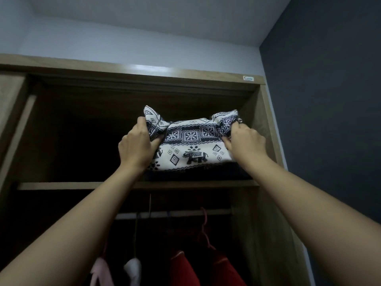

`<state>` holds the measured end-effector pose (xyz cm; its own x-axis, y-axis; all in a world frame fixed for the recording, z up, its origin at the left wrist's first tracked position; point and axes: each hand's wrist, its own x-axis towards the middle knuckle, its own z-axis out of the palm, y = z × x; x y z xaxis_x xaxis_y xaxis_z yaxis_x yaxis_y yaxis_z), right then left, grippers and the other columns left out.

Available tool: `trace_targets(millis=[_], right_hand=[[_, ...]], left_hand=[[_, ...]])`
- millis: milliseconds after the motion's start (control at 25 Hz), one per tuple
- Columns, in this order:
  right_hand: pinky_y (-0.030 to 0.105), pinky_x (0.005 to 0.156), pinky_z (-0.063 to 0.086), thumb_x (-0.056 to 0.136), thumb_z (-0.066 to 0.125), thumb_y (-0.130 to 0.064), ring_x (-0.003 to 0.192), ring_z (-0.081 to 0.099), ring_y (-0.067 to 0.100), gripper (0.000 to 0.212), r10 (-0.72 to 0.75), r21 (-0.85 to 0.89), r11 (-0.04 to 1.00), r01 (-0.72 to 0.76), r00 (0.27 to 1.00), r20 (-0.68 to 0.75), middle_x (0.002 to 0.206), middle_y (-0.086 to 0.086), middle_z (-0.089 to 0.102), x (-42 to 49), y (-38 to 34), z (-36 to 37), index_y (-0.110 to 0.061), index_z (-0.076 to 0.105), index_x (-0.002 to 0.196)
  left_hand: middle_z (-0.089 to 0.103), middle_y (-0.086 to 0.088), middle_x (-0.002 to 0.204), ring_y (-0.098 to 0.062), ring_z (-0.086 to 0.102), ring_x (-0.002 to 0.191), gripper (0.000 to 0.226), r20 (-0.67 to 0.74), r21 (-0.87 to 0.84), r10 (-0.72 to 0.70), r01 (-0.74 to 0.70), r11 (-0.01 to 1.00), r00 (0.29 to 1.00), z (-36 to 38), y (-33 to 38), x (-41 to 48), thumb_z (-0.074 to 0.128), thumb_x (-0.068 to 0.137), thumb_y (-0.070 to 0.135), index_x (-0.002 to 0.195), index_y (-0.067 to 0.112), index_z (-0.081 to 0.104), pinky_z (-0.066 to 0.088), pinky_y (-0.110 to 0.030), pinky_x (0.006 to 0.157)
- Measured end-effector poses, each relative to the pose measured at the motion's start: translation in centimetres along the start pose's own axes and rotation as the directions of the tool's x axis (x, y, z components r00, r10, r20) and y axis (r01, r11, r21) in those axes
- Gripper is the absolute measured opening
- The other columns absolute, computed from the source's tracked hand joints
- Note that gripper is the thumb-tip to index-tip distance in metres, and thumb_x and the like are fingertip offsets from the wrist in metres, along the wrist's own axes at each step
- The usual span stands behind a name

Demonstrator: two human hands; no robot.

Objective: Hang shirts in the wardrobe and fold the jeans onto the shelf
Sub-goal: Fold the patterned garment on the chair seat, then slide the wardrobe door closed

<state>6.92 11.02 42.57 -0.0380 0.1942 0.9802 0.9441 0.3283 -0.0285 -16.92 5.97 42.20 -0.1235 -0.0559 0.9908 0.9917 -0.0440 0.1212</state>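
Your two bare forearms rise from the bottom corners and meet at the upper shelf (82, 185) of the wardrobe (266, 124). Below them, nearest you, garments hang from the rail (216, 212): a red piece (183, 269), something pale pink (99, 271) and a white one (133, 267), with a pink hanger (204, 228) hooked over the rail. Higher up, your left hand (137, 146) is clenched on the left end of the folded patterned garment (191, 145), thumb underneath and fingers curled over the bunched top corner; your right hand (245, 141) pinches the right end in the same way. That folded white-and-navy piece, printed with elephants and squares, sits at the right side of the shelf, its lower edge resting on what looks like a dark folded item (206, 173) beneath it, though the shadow there makes that hard to confirm. Its long axis runs left to right, across your reach, and the open depth of the shelf lies straight behind it, away from you. Both hands sit about level on its ends, neither clearly nearer, so a push backward would probably need to be even from both sides to keep the fold square. Above the shelf you can see the wardrobe's top panel and a small label (248, 78) at its right
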Motion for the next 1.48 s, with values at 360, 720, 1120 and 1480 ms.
trace_targets(millis=[360,720,1120,1480], right_hand=[[0.04,0.082,0.046,0.091,0.055,-0.037,0.112,0.053,0.034,0.049,0.068,-0.16,0.986,-0.049,0.99,0.12,0.123,0.016,0.053,2.8,1.7,5.2,-0.007,0.04,0.127],[0.042,0.094,0.045,0.082,0.051,-0.015,0.111,0.054,0.026,0.06,-0.421,0.231,0.903,0.362,0.639,0.643,0.123,0.003,0.055,3.3,2.9,3.4,-0.042,0.036,0.134],[0.039,0.091,0.047,0.091,0.048,-0.018,0.112,0.055,0.03,0.042,-0.168,-0.202,0.881,0.428,0.682,0.712,0.126,0.012,0.054,2.6,3.9,5.2,-0.015,0.04,0.132],[0.036,0.117,-0.001,0.093,0.036,-0.046,0.146,-0.005,0.02,0.077,-0.363,0.195,0.93,0.311,0.856,0.368,0.158,0.011,-0.007,-2.3,2.4,3.6,-0.01,-0.002,0.15]], left_hand=[[0.057,-0.02,0.124,-0.037,0.056,0.11,0.056,0.398,0.047,-0.245,0.247,0.968,0.884,6.8,-2.7,2.6,0.053,0.086,0.054,0.118,0.009,0.057,0.045,-0.037,0.086],[0.045,0.016,0.141,-0.001,0.04,0.13,0.041,0.612,-0.331,0.497,-0.372,0.867,0.615,4.7,-1.5,1.1,0.048,0.088,0.053,0.128,0.056,0.042,0.039,-0.031,0.106],[0.023,0.017,0.153,-0.014,0.026,0.14,0.056,0.73,-0.119,0.249,-0.24,0.963,0.637,5.4,-1.3,-0.6,0.001,0.085,0.069,0.138,0.058,0.015,0.022,-0.04,0.114],[0.012,0.007,0.156,0.002,-0.002,0.136,0.083,0.494,-0.079,0.338,-0.346,0.935,0.801,1.9,-1.5,-3.2,-0.002,0.079,0.061,0.149,0.02,0.014,0.006,-0.026,0.111]])
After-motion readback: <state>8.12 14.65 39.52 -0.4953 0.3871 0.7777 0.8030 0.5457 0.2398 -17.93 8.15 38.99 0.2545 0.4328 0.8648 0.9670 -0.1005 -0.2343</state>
